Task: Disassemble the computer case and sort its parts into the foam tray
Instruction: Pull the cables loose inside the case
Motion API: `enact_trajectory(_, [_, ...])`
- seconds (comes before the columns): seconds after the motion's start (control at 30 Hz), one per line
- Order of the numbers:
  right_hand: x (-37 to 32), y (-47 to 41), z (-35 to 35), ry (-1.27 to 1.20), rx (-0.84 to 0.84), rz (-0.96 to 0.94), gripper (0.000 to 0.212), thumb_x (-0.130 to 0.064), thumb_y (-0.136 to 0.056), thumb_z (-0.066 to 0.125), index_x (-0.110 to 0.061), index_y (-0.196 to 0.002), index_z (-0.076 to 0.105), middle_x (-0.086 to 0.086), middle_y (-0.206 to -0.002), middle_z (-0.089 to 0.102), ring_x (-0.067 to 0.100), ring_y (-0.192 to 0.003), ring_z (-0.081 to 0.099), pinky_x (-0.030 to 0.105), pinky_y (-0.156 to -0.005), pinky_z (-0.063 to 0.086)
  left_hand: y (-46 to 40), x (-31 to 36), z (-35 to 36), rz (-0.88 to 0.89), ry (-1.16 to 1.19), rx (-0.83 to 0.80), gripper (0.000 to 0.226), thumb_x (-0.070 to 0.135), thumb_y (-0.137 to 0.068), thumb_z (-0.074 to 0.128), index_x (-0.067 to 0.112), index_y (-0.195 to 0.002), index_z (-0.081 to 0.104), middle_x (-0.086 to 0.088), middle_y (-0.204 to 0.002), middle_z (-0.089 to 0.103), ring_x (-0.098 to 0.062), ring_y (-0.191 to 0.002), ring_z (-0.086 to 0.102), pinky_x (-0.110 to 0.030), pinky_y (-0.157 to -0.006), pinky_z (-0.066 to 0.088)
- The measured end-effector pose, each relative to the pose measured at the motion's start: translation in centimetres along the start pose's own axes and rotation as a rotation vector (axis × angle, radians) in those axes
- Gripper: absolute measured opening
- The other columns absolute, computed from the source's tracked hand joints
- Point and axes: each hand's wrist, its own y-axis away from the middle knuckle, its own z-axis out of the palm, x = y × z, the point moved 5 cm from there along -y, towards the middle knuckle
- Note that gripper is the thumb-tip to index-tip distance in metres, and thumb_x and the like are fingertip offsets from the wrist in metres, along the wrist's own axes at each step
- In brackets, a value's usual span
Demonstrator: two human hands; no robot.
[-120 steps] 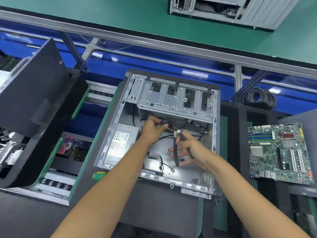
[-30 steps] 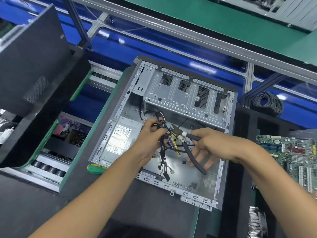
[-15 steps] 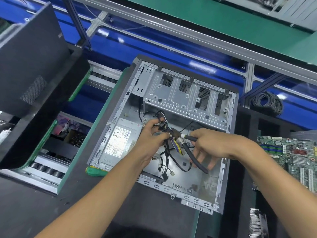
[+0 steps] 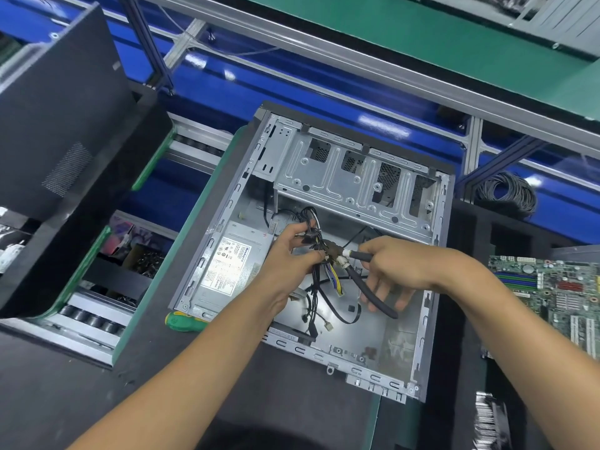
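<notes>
The open grey computer case [image 4: 428,336] lies on its side on the dark mat. The power supply [image 4: 233,264] with its white label sits inside at the left. My left hand [image 4: 292,258] grips a bundle of black cables [image 4: 316,280] above the case floor. My right hand [image 4: 393,267] holds black-handled cutters [image 4: 367,280], whose jaws meet the bundle beside my left fingers. The removed motherboard [image 4: 558,293] lies in the black foam tray [image 4: 467,228] at the right.
A green-handled screwdriver [image 4: 181,321] lies at the case's lower left corner. A black side panel [image 4: 61,125] leans at the left over bins of parts. A coil of black cable [image 4: 506,193] sits beyond the tray. A finned heatsink [image 4: 490,423] is at the lower right.
My left hand has gathered the cables into a bundle and lifted them. The cutters in my right hand have come up to the bundle. The view has shifted slightly.
</notes>
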Motion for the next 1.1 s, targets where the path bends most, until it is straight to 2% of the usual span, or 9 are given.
enact_trajectory(0.2, [-0.6, -0.2, -0.6, 0.096, -0.006, 0.047, 0.026, 0.004, -0.094, 0.027, -0.007, -0.107, 0.047, 0.025, -0.090, 0.076, 0.038, -0.077, 0.076, 0.060, -0.074, 0.059, 0.3, 0.2, -0.1, 0.002, -0.048, 0.005, 0.053, 0.006, -0.083, 0.079, 0.051, -0.106, 0.064, 0.000, -0.119, 0.059, -0.024, -0.116, 0.064, -0.049, -0.107, 0.051])
enact_trajectory(0.33, [-1.4, -0.2, -1.3, 0.173, -0.037, 0.084, 0.030, 0.004, -0.093, 0.026, 0.004, -0.115, 0.047, 0.024, -0.084, 0.076, 0.039, -0.075, 0.075, 0.056, -0.069, 0.061, 0.3, 0.3, -0.1, 0.008, -0.084, 0.004, 0.056, 0.003, -0.083, 0.078, 0.051, -0.108, 0.063, -0.001, -0.119, 0.059, -0.027, -0.115, 0.065, -0.049, -0.107, 0.050])
enact_trajectory(0.5, [-2.2, -0.1, -2.2, 0.237, -0.041, 0.110, 0.034, 0.002, -0.093, 0.027, 0.004, -0.125, 0.040, 0.022, -0.083, 0.076, 0.031, -0.072, 0.077, 0.042, -0.056, 0.061, 0.4, 0.3, -0.1, 0.013, -0.093, -0.009, 0.059, 0.001, -0.083, 0.078, 0.053, -0.105, 0.062, -0.002, -0.116, 0.060, -0.025, -0.111, 0.066, -0.045, -0.105, 0.053])
enact_trajectory(0.6, [-2.3, -0.4, -2.3, 0.254, -0.049, 0.150, 0.033, 0.002, -0.094, 0.026, 0.005, -0.124, 0.040, 0.027, -0.086, 0.075, 0.038, -0.081, 0.077, 0.052, -0.064, 0.063, 0.3, 0.3, -0.1, 0.019, -0.108, -0.009, 0.059, 0.002, -0.083, 0.079, 0.054, -0.105, 0.062, 0.002, -0.114, 0.060, -0.019, -0.109, 0.065, -0.039, -0.101, 0.053])
enact_trajectory(0.7, [-2.3, -0.7, -2.6, 0.324, -0.088, 0.233, 0.037, -0.005, -0.096, 0.025, 0.012, -0.119, 0.049, 0.025, -0.091, 0.076, 0.044, -0.094, 0.074, 0.061, -0.089, 0.056, 0.2, 0.1, -0.2, 0.008, -0.143, -0.024, 0.060, 0.005, -0.082, 0.080, 0.045, -0.124, 0.064, 0.006, -0.116, 0.059, -0.018, -0.111, 0.064, -0.030, -0.091, 0.051])
enact_trajectory(0.77, [-2.5, -0.7, -2.9, 0.373, -0.120, 0.268, 0.039, -0.005, -0.094, 0.025, 0.015, -0.114, 0.053, 0.026, -0.095, 0.076, 0.045, -0.098, 0.073, 0.061, -0.094, 0.053, 0.1, 0.1, -0.2, 0.007, -0.154, -0.027, 0.063, 0.005, -0.082, 0.080, 0.040, -0.132, 0.063, 0.007, -0.115, 0.059, -0.017, -0.111, 0.063, -0.027, -0.087, 0.049])
enact_trajectory(0.87, [-3.8, -0.6, -3.1, 0.382, -0.141, 0.236, 0.025, 0.006, -0.089, 0.024, 0.003, -0.108, 0.040, 0.034, -0.095, 0.073, 0.043, -0.087, 0.075, 0.065, -0.082, 0.057, 0.2, 0.1, -0.2, 0.017, -0.170, -0.029, 0.063, 0.005, -0.082, 0.080, 0.038, -0.133, 0.062, 0.007, -0.115, 0.059, -0.015, -0.109, 0.063, -0.024, -0.085, 0.048])
enact_trajectory(1.0, [-5.2, -0.7, -2.9, 0.412, -0.210, 0.221, 0.027, 0.012, -0.083, 0.023, -0.001, -0.100, 0.040, 0.043, -0.102, 0.067, 0.048, -0.091, 0.073, 0.071, -0.083, 0.054, 0.2, 0.4, -0.2, 0.048, -0.215, -0.035, 0.063, 0.004, -0.083, 0.080, 0.037, -0.134, 0.063, 0.011, -0.110, 0.058, -0.009, -0.093, 0.063, -0.022, -0.080, 0.046])
enact_trajectory(1.1, [-5.7, -1.2, -3.1, 0.463, -0.245, 0.241, 0.025, 0.009, -0.084, 0.024, 0.001, -0.104, 0.036, 0.041, -0.101, 0.069, 0.046, -0.093, 0.074, 0.059, -0.069, 0.060, 0.3, 0.7, 0.0, 0.090, -0.256, -0.044, 0.060, 0.003, -0.083, 0.080, 0.036, -0.130, 0.065, 0.014, -0.108, 0.059, -0.008, -0.081, 0.062, -0.017, -0.071, 0.045])
